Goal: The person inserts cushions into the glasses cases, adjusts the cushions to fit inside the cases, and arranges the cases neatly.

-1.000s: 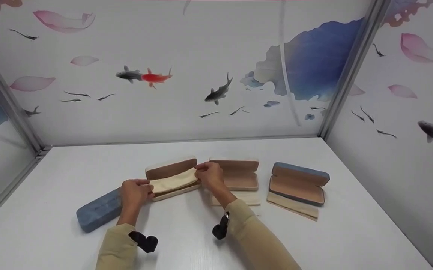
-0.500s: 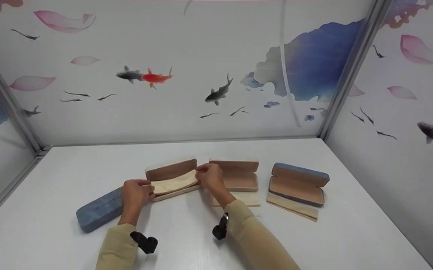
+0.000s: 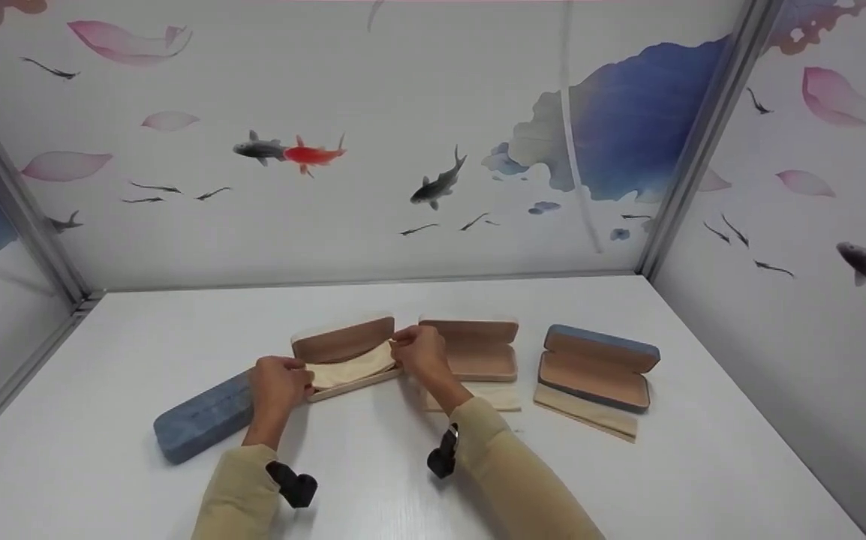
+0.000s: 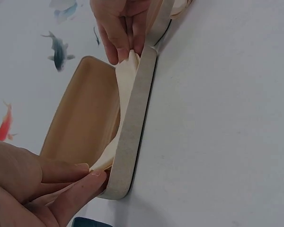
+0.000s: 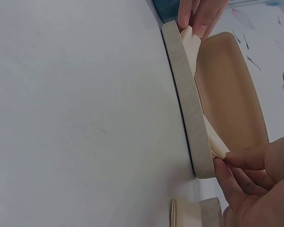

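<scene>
A folded cream cloth [image 3: 350,370] sags in the middle, lying partly inside an opened cream glasses case [image 3: 343,339] with a tan lining. My left hand [image 3: 277,384] pinches the cloth's left end between thumb and fingers, close to the case's left end. At the other end, my right hand [image 3: 422,352] pinches the cloth in the same way. In the left wrist view the cloth [image 4: 125,90] dips behind the case's front wall [image 4: 132,127]. The right wrist view shows both pinched ends above the rim, with the cloth's middle hidden by the wall [image 5: 187,94].
A closed blue glasses case [image 3: 204,416] lies left of my left hand. To the right stand a second opened cream case [image 3: 482,360] and an opened blue case [image 3: 598,367]. Before them lie folded cloths, one cream [image 3: 489,397], one tan [image 3: 587,412].
The cloth's middle has sunk lower into the case. My left hand has shifted slightly to the right, bringing the pinched ends a little closer together. My right hand has hardly moved.
</scene>
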Action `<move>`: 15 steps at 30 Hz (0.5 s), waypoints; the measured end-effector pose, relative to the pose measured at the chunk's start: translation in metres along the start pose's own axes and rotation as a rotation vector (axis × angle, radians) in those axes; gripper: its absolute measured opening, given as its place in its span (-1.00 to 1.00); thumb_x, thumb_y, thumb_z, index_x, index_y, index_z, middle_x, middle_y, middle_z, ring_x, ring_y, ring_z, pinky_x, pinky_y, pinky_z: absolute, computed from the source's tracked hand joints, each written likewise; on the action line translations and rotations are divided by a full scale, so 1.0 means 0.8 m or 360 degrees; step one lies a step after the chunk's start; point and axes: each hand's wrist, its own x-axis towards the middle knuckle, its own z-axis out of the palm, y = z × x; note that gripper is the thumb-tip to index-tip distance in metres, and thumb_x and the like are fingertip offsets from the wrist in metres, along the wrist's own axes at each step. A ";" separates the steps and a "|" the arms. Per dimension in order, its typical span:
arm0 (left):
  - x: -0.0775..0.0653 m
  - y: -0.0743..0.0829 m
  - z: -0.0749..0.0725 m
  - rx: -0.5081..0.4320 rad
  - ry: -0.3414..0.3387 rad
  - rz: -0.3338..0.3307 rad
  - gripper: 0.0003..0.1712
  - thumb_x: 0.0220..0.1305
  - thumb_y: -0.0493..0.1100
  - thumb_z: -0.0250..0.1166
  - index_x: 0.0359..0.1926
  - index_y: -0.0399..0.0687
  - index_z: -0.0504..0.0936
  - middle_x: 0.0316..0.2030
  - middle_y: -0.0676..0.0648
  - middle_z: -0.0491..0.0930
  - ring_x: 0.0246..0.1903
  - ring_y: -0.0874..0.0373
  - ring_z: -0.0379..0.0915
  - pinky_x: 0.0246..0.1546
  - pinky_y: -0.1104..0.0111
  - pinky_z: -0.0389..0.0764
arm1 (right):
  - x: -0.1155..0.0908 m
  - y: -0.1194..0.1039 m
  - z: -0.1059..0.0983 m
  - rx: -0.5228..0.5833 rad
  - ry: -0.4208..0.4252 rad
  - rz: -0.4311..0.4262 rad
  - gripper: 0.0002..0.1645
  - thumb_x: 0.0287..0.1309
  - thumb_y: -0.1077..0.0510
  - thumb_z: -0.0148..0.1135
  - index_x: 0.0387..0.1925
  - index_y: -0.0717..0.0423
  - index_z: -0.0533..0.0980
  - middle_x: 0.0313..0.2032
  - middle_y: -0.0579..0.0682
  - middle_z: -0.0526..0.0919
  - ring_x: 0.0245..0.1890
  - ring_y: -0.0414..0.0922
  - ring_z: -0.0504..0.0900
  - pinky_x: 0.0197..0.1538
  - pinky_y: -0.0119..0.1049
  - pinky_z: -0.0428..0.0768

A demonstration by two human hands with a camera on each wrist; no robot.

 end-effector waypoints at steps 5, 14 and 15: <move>-0.003 0.000 0.000 0.0110 0.0033 0.0090 -0.70 0.19 -0.42 0.22 -0.10 -0.60 0.66 -0.18 -0.50 0.69 -0.46 0.02 0.69 -0.53 0.41 0.56 | -0.001 -0.002 0.000 -0.0066 0.0015 -0.0033 -0.79 0.13 0.45 0.28 -0.18 0.31 0.68 -0.28 0.12 0.76 -0.39 -0.23 0.61 -0.37 -0.45 0.57; -0.004 0.008 -0.005 0.0244 0.0100 0.0113 -0.69 0.28 -0.34 0.18 -0.09 -0.55 0.68 -0.32 -0.41 0.73 -0.55 0.09 0.59 -0.55 0.43 0.47 | 0.000 -0.001 -0.005 -0.0085 0.0023 -0.0022 -0.77 0.16 0.44 0.26 -0.13 0.34 0.66 -0.25 0.14 0.75 -0.38 -0.22 0.61 -0.36 -0.44 0.57; -0.005 0.010 -0.005 0.0273 0.0121 0.0125 -0.68 0.30 -0.32 0.17 -0.10 -0.54 0.68 -0.35 -0.39 0.74 -0.54 0.05 0.60 -0.54 0.42 0.47 | 0.000 0.000 -0.006 -0.0086 0.0021 -0.0029 -0.77 0.17 0.43 0.26 -0.12 0.35 0.66 -0.26 0.14 0.75 -0.38 -0.22 0.60 -0.36 -0.44 0.57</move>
